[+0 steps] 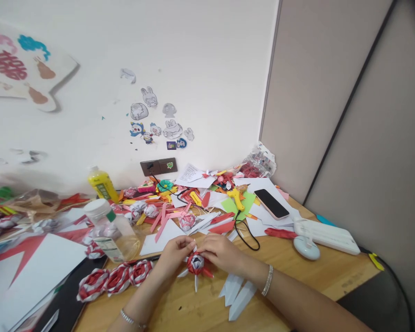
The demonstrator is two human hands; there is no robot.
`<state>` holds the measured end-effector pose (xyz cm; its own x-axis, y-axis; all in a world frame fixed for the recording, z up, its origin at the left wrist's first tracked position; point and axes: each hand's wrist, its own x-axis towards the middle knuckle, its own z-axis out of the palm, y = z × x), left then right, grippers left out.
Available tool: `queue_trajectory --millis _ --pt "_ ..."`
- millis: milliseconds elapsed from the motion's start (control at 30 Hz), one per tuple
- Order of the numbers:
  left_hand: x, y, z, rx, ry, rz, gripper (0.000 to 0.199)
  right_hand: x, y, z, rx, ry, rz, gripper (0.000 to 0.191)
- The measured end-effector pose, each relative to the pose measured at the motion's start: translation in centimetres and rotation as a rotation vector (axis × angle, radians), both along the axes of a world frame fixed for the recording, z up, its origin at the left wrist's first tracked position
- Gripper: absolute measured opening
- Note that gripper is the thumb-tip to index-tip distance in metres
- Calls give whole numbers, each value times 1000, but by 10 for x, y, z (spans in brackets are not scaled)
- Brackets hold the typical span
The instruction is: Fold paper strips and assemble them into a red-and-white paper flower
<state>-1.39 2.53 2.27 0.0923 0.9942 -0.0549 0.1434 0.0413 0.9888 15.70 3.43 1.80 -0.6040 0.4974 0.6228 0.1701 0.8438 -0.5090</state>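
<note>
A small woven paper ball (pixel 196 263), banded in red and white with slim pointed strips fanned out below, is held just above or on the wooden tabletop (pixel 169 309); which of the two cannot be told. Its upper edge is pinched by the fingertips of the left hand (pixel 176 252) from one side and by the closed fingers of the right hand (pixel 221 252) from the other. Beneath the right wrist, flat folded white strips (pixel 237 295) with crisp creases are laid. Beyond the left forearm, a row of crumpled, twisted red-and-white paper rosettes (pixel 117 279) is set near a clear, smooth plastic jar (pixel 115 237). Past the grip, a rounder pink-and-white ball (pixel 187 222) is surrounded by loose paper, and farther right a yellow plastic glue gun (pixel 237 198) is rested on matte green paper (pixel 251 203)
</note>
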Motion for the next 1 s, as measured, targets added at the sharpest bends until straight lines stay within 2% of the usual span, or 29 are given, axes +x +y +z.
queue_trajectory --millis 133,300,467,533,833,1000 --pt "2 -1 3 65 69 43 32 -1 -2 0 37 20 -33 17" --pt "7 -5 9 166 140 78 27 0 -6 8 34 -7 24 21" --pt "9 -10 10 244 196 124 22 0 -8 11 -344 138 -87 25" --pt "10 -10 9 259 223 151 21 -2 -8 10 -404 166 -95 25" --pt "8 -10 4 295 309 226 20 -6 -10 7 -242 80 -59 21" --pt "9 -9 6 313 317 225 21 -5 -9 8 -359 125 -88 24"
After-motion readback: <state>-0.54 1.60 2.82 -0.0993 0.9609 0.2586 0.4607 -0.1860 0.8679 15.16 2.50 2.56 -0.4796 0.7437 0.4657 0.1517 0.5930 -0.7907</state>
